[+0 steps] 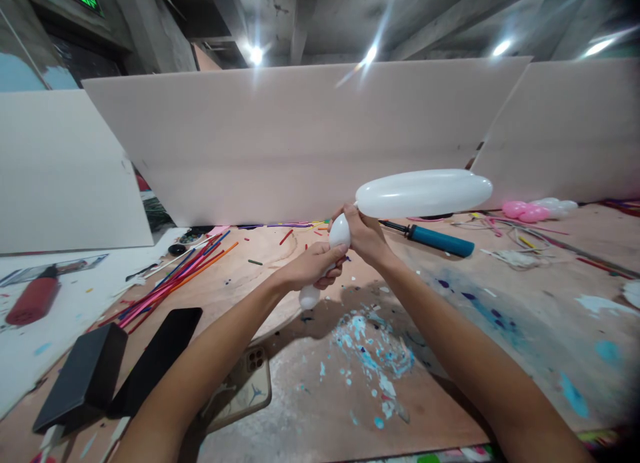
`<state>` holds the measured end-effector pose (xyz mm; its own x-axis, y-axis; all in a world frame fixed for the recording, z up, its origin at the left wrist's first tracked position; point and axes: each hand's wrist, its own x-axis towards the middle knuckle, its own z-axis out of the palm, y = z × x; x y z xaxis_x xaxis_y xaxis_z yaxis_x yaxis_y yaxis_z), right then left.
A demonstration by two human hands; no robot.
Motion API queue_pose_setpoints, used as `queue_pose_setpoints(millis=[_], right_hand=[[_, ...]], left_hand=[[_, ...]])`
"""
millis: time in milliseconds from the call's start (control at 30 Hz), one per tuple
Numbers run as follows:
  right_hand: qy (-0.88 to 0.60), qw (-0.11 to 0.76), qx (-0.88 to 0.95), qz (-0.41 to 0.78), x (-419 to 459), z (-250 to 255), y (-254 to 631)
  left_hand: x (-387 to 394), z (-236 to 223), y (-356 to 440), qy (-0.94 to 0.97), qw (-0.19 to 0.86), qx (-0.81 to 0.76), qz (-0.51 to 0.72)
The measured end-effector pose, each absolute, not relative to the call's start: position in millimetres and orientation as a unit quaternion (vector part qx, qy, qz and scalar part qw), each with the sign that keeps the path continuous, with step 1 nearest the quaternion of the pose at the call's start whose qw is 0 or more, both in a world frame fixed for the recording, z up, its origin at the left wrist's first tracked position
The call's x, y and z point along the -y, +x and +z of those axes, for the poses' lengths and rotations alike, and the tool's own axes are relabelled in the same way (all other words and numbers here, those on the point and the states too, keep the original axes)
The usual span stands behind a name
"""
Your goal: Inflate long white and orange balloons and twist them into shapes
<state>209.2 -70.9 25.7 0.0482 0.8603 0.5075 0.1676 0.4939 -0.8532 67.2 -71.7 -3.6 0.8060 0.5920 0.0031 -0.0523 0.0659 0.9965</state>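
Note:
Both my hands hold one long white modelling balloon (423,193) above the paint-stained table (450,356). My left hand (313,266) is closed around its lower part, with a small white bubble poking out below the fist. My right hand (367,236) pinches the balloon where a small bubble meets the long inflated section that stretches out to the right. The two hands touch each other at the twist.
A blue hand pump (435,239) lies behind my hands. Several uninflated coloured balloons (175,279) fan out at left, near a red pump (35,299). A black box (85,376), a dark phone (160,356) and a cased phone (245,386) lie near me. Pink and white balloons (537,211) sit far right. White boards (300,136) stand behind.

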Motion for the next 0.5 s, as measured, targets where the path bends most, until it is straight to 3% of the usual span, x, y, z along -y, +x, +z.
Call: queue_pose_setpoints(millis=[200,333,500], right_hand=[[-0.419,0.605,0.633,0.241,69,25,215],[-0.421,0.609,0.624,0.248,67,25,216],[-0.414,0.616,0.613,0.272,67,24,212]], left_hand=[[63,-5,61,0.646,0.713,-0.178,0.205],[59,-7,59,0.596,0.765,-0.17,0.175],[63,-7,60,0.6,0.758,-0.186,0.175]])
